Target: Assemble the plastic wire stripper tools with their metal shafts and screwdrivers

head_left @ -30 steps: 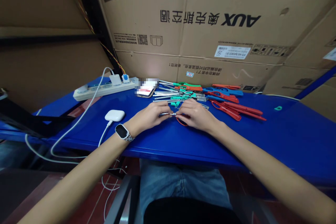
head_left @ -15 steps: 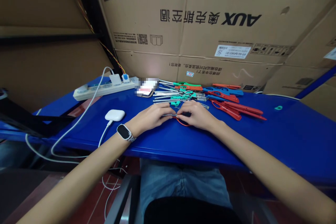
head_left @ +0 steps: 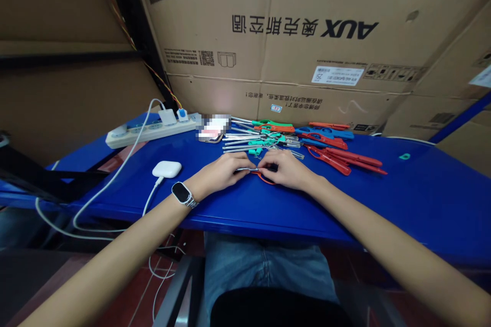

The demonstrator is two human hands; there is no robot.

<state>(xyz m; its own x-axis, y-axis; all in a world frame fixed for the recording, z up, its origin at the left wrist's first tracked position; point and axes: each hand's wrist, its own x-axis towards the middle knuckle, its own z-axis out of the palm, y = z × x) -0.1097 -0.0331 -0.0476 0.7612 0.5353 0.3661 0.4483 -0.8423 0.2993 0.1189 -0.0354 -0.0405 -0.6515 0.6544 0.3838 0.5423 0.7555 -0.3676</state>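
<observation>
A slim silver rod (head_left: 248, 168) is held between the two hands over the blue counter (head_left: 414, 199), to the right of the smartphone (head_left: 215, 126) and nearer to the person. The rod's left part is gripped by the closed fingers of the left hand (head_left: 230, 169), and its right end is pinched by the thumb and fingers of the right hand (head_left: 284, 167); the exact contact is partly covered. An orange-red loop-shaped part (head_left: 265, 179) is seen below the right hand; whether it is gripped as well cannot be told. A smartwatch (head_left: 181, 192) is worn on the left wrist.

Just right of the smartphone, silver tubes (head_left: 237, 137) are laid side by side, with teal plastic pieces (head_left: 255, 152) scattered at their right ends. Farther right of the smartphone, blue plastic handles (head_left: 337, 133) and red plastic handles (head_left: 333, 161) are heaped, and a lone teal ring (head_left: 404, 156) is seen well apart. Left of the smartphone, a power strip (head_left: 151, 133) is placed, and a white earbud case (head_left: 166, 168) is connected to a cable. Behind the smartphone, cardboard (head_left: 207, 15) is printed with upside-down AUX lettering
</observation>
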